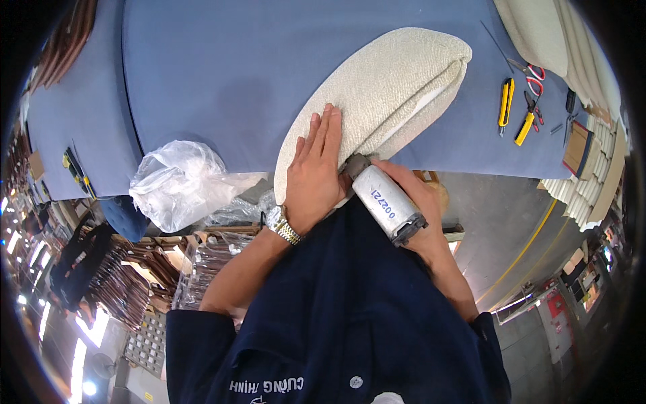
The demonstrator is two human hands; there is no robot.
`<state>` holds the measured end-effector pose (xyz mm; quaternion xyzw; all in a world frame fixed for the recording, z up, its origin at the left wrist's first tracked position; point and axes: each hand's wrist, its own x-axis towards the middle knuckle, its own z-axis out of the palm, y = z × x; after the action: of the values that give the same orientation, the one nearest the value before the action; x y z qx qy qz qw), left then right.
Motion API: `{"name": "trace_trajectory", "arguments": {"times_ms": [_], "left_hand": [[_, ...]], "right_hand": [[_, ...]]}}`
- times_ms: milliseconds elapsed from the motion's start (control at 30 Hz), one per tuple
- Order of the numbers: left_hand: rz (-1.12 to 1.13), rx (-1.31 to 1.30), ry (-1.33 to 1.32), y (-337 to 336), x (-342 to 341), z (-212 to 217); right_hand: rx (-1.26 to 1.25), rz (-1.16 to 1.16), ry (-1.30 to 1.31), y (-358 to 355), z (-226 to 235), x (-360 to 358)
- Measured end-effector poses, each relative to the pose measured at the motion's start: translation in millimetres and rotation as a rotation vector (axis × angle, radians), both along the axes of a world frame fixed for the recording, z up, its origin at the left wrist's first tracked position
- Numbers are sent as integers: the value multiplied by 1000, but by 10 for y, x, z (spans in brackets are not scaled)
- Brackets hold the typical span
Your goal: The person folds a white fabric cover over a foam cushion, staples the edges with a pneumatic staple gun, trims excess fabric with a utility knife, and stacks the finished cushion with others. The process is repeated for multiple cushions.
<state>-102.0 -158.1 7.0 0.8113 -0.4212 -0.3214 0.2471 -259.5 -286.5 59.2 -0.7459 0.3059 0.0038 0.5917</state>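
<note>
Head view: blue cloth-covered table (222,60) fills the upper frame, its near edge curving across the middle. Workshop room around it, grey concrete floor (498,222) with a yellow line at right, stacked pale panels (592,182) along the right rim, racks and bright lights lower left. Clear plastic bag (178,182) crumpled at the table edge, left of the hands. Far right on the table: yellow knife (505,101), yellow-handled pliers (527,124), red-handled scissors (533,75). Another pale cushion (538,27) at the top right corner.

Cushion (377,94): cream, coarse woven fabric, plump, long oval shape. One long side shows an open seam with white filling visible inside. It lies on the table near its front edge, lower end hanging over the edge toward the person.

Long axis runs diagonally, from lower left by the hands up to the upper right; the rounded far end points up-right, away from the person.

Left hand (315,172): flat, fingers straight and together, palm pressing down on the near end of the cushion, grasping nothing. Metal watch (282,225) on that wrist.

Right hand (414,202): fingers wrapped closed around a grey cylindrical power tool (383,200), the tool's nose touching the cushion's lower edge just beside the left hand. Tool points up-left.

Dark navy shirt (336,316) fills the lower frame.
</note>
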Motion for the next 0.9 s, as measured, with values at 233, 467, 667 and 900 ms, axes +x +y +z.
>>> {"name": "trace_trajectory", "arguments": {"times_ms": [233,467,667,900], "left_hand": [[-5,-13,-11,8,34,49],[15,-64,-18,28,4,-20],[8,-1,37,25,69,56],[-19,7,64,32,132,4]], "right_hand": [[-62,-16,-61,110,-63,-115],[-80,45,-97,119,-26,-135],[-65,52,-3,155,120,-12],[-4,-30,124,295,50,89]]}}
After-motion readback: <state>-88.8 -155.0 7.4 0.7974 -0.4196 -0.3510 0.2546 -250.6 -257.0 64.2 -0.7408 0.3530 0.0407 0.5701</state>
